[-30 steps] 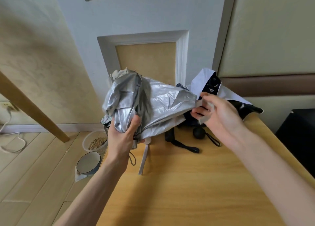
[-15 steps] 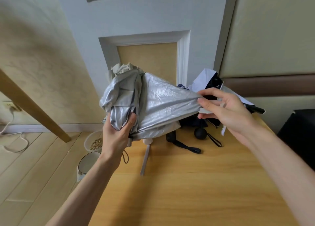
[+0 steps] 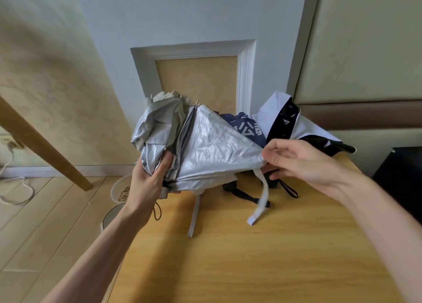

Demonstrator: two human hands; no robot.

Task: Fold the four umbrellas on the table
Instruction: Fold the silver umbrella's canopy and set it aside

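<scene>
A crumpled silver umbrella (image 3: 212, 147) is held above the far part of the wooden table (image 3: 251, 257). My left hand (image 3: 150, 179) grips its bunched canopy near the handle end. My right hand (image 3: 303, 163) pinches the edge of one silver panel and holds it stretched to the right. A white closing strap (image 3: 262, 200) hangs from that edge down to the table; a second strap (image 3: 194, 216) hangs under the canopy. Behind lie a navy umbrella with white print (image 3: 246, 127) and a white and black umbrella (image 3: 290, 122), both partly hidden.
Black handles with wrist loops (image 3: 242, 192) lie on the table under the silver canopy. On the floor at the left stand a bowl of feed (image 3: 121, 190) and a round bowl (image 3: 109, 218). A slanted wooden leg (image 3: 45, 147) and a dark cabinet (image 3: 402, 177) flank the table.
My right hand has drawn the silver panel out taut to the right, and the white strap now hangs free from its edge. My left hand keeps its grip, slightly higher.
</scene>
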